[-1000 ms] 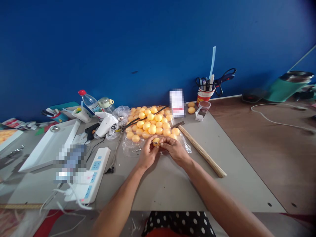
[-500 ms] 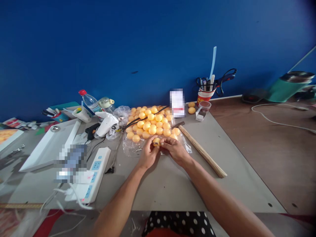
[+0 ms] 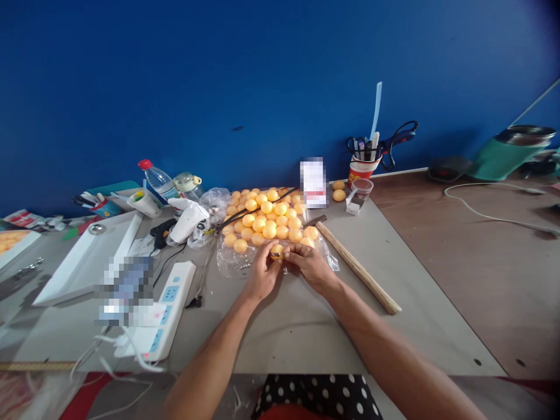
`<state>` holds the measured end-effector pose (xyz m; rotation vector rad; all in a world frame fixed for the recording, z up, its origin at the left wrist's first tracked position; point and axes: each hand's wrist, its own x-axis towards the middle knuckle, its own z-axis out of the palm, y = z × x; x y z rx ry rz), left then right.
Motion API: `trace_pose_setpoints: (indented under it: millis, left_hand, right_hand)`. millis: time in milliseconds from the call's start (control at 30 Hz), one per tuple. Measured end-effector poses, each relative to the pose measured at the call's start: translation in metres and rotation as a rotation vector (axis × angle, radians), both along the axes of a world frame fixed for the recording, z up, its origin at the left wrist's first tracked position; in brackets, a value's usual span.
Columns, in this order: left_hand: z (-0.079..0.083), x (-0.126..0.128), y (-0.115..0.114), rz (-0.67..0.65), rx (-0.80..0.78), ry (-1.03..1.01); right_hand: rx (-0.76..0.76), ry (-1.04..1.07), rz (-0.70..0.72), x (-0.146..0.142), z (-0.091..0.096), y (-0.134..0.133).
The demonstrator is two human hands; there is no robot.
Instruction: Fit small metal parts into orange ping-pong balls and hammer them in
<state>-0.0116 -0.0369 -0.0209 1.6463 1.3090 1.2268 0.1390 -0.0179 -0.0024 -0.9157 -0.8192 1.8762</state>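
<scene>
An orange-yellow ball (image 3: pixel 276 251) with a dark mark or strip on its near side is held between my two hands. My left hand (image 3: pixel 262 273) closes its thumb and fingers on the ball from the left. From the right, the fingertips of my right hand (image 3: pixel 308 265) pinch at the ball's edge; whether a small piece lies under them I cannot make out. Just beyond the hands is a heap of similar orange balls (image 3: pixel 269 231) on a clear plastic bag (image 3: pixel 234 262).
A hammer with a wooden handle (image 3: pixel 359 265) lies to the right. Left are a white power strip (image 3: pixel 172 306), a white tray (image 3: pixel 52 291), a hot glue gun (image 3: pixel 163 233) and a bottle (image 3: pixel 157 178). A red cup of tools (image 3: pixel 362 173) and two loose balls (image 3: pixel 338 195) stand at the back.
The ball has turned slightly, so its dark mark looks different. Both hands stay in almost the same place, and the view has shifted very little.
</scene>
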Motion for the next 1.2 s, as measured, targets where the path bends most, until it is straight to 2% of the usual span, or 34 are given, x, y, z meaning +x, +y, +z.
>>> trace_pose_setpoints:
  millis: [633,1200]
  left_hand:
    - [-0.0017,-0.0003,0.0009,0.005,0.001,0.010]
    - [0.0010,0.0000,0.0007,0.005,-0.023,0.040]
  right_hand:
    - [0.064,-0.080,0.002,-0.0003,0.0059,-0.0023]
    - [0.010,0.001,-0.010,0.0002,0.0008,-0.0001]
